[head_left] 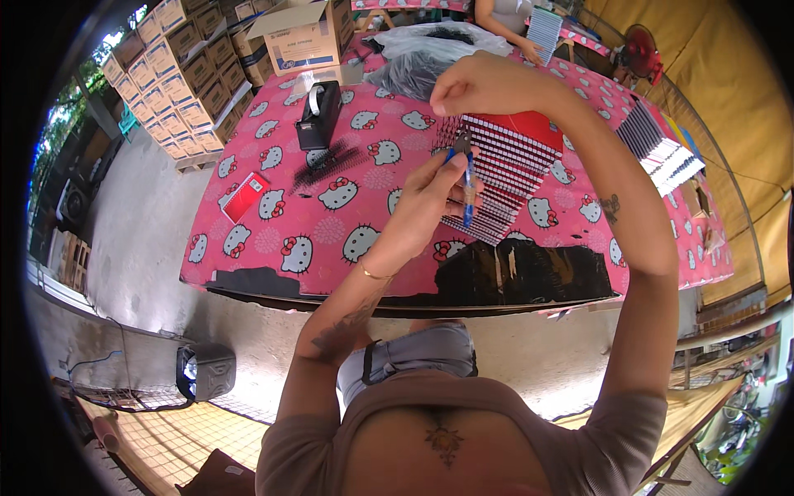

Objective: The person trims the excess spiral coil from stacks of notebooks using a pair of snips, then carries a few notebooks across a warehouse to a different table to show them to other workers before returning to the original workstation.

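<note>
My left hand (426,198) is closed around a pair of blue-handled pliers (467,186), with their dark jaws pointing away from me. The pliers are over the left part of a spread stack of spiral-bound notebooks (517,169), whose dark bindings lie in rows. A red cover (529,126) shows at the stack's far end. Above that far end is my right hand (488,84), its fingers curled and the fingertips pressed together. Whatever they may hold is too small to make out.
A black tape dispenser (319,120), loose black binding coils (329,165) and a red booklet (244,197) lie to the left on the pink table. Beyond are a plastic bag (413,70) and an open carton (304,45). Another person's hand (529,51) touches notebooks. More notebooks (657,149) lie right.
</note>
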